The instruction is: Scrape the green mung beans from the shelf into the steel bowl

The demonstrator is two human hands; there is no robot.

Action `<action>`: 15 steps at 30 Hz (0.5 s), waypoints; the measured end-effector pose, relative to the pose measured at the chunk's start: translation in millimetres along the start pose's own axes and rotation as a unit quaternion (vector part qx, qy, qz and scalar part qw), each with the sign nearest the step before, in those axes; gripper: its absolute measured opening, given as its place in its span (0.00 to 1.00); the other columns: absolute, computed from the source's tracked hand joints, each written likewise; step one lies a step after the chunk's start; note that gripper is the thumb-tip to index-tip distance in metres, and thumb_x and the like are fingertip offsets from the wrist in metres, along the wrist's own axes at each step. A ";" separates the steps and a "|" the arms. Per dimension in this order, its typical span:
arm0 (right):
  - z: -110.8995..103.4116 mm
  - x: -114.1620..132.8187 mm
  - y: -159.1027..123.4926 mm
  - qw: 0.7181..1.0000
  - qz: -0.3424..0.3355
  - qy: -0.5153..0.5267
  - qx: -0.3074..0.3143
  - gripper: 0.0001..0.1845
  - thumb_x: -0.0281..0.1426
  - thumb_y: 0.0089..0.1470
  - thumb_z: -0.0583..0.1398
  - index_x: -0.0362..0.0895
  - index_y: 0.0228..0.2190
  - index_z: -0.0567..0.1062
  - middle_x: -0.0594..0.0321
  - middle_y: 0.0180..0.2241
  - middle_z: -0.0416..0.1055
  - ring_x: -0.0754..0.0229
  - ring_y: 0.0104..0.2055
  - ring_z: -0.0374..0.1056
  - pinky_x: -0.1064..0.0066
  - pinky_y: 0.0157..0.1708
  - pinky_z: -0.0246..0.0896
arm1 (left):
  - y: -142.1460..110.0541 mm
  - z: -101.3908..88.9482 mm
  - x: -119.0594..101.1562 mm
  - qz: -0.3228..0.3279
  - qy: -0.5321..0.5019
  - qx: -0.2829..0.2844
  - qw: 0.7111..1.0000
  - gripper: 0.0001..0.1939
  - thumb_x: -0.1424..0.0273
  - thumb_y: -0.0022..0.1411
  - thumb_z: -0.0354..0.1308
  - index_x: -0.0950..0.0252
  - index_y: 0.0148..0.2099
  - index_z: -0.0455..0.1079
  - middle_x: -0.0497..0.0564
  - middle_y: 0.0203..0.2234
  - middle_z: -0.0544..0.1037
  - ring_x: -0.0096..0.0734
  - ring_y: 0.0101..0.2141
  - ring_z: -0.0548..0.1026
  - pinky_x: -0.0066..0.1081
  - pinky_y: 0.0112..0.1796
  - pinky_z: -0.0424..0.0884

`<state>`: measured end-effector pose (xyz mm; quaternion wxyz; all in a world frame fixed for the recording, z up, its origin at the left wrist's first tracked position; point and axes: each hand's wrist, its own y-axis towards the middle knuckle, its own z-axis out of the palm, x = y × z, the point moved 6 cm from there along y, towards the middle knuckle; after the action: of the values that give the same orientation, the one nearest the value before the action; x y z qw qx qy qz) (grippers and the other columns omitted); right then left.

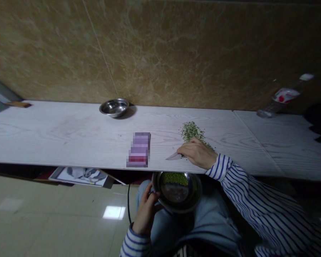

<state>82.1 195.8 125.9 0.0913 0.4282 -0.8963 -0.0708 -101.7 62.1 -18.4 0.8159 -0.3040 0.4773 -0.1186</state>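
Note:
My left hand (147, 207) is closed on the left rim of a metal bowl (195, 200), which sits over my lap just below the table edge. Small green beans (176, 178), like mung beans, lie along the bowl's far side. On the table, my right hand (196, 152) is closed around a small knife (172, 156), its pale pointed blade directed left and lying low over the surface. A scattered patch of green beans (192, 130) spreads just beyond and partly under my right hand. The knife's handle is hidden by my fingers.
A smaller metal bowl (114, 107) stands near the wall. A blurred purple rectangular object (139, 150) lies left of my right hand. At the back right are a clear plastic bottle (283, 96) and a dark object (319, 119). An open drawer (81, 176) juts out below the table edge.

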 end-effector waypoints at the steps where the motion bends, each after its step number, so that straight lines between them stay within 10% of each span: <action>1: -1.1 2.5 -2.9 1.000 -0.010 0.003 0.003 0.13 0.20 0.62 0.53 0.43 0.41 0.76 0.58 0.39 0.80 0.59 0.41 0.72 0.65 0.42 0.48 | 0.2 0.8 0.8 -0.001 0.002 0.000 1.000 0.32 0.65 0.48 0.64 0.61 0.58 0.70 0.54 0.41 0.78 0.39 0.39 0.76 0.35 0.35 0.75; 10: -15.0 21.8 -32.5 0.997 -0.072 0.013 -0.019 0.14 0.22 0.63 0.53 0.43 0.44 0.75 0.56 0.42 0.80 0.58 0.47 0.72 0.63 0.45 0.51 | -4.2 8.0 0.4 0.008 0.013 0.011 1.000 0.31 0.65 0.48 0.63 0.60 0.56 0.71 0.53 0.42 0.77 0.38 0.40 0.75 0.34 0.35 0.74; 15: -26.5 17.2 -47.2 0.995 0.002 -0.033 -0.095 0.13 0.22 0.64 0.53 0.41 0.45 0.75 0.56 0.41 0.80 0.58 0.43 0.73 0.65 0.42 0.55 | -6.4 11.5 1.3 0.003 0.024 0.022 0.999 0.33 0.64 0.46 0.64 0.60 0.57 0.70 0.53 0.40 0.77 0.39 0.39 0.75 0.34 0.35 0.73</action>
<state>113.0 151.6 143.8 0.1019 0.4131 -0.8889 -0.1698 -90.6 60.8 -11.4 0.8110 -0.2811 0.4954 -0.1338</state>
